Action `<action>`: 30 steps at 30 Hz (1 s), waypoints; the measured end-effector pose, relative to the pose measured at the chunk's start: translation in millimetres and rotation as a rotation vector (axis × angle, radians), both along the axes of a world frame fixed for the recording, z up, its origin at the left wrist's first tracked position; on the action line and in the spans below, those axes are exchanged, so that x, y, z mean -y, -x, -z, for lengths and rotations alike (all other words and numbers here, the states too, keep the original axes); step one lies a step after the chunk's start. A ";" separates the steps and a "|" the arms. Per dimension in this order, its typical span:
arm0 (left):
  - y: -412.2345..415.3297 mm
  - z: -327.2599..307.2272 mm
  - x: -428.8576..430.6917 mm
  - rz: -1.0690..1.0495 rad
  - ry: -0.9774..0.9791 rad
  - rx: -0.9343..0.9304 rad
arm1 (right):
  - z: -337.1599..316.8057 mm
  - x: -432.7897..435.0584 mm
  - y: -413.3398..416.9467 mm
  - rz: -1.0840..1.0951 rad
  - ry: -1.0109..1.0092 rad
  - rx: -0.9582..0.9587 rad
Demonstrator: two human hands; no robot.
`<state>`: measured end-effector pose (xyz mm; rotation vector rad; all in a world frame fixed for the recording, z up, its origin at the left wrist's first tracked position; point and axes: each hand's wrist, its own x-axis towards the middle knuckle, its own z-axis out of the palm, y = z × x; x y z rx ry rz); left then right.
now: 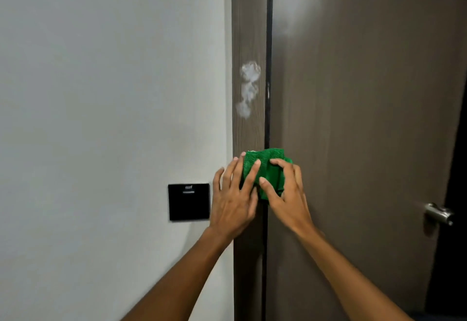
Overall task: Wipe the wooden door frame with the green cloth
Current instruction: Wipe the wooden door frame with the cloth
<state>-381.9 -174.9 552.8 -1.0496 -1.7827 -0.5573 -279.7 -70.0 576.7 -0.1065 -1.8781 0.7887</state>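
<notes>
A dark wooden door frame (249,30) runs top to bottom through the middle of the view. White smudges (249,88) mark it at mid height. Below them a folded green cloth (270,169) is pressed against the frame and the door's edge. My left hand (233,199) lies flat with its fingertips on the cloth's left side. My right hand (286,194) grips the cloth's right side with curled fingers.
A grey-white wall (113,93) fills the left side, with a black switch plate (189,202) beside my left hand. The brown door (366,118) is on the right, and its metal handle (438,213) sticks out near the right edge.
</notes>
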 end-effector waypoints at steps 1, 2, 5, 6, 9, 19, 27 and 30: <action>6.5 -21.0 -0.4 -0.015 -0.026 -0.009 | -17.2 1.2 8.0 0.014 -0.019 -0.060; 12.5 -33.8 -0.5 -0.027 -0.043 -0.017 | -29.7 3.3 16.0 0.045 -0.043 -0.114; 19.5 -61.4 2.5 -0.102 -0.081 -0.026 | -60.8 8.3 34.6 0.129 -0.125 -0.220; 25.2 -69.7 3.5 -0.128 -0.106 -0.040 | -66.7 7.0 40.4 0.168 -0.169 -0.213; 46.3 -101.9 14.7 -0.195 -0.169 -0.063 | -73.5 -0.2 49.8 0.537 -0.379 -0.170; 113.7 -117.1 17.9 -0.335 -0.131 -0.176 | -37.9 10.5 92.2 0.627 -0.476 -0.039; 114.9 -118.4 16.8 -0.319 -0.143 -0.210 | -109.1 7.0 114.2 0.678 -0.467 -0.167; 115.0 -119.1 17.4 -0.328 -0.132 -0.202 | -75.4 2.9 115.4 0.685 -0.640 -0.172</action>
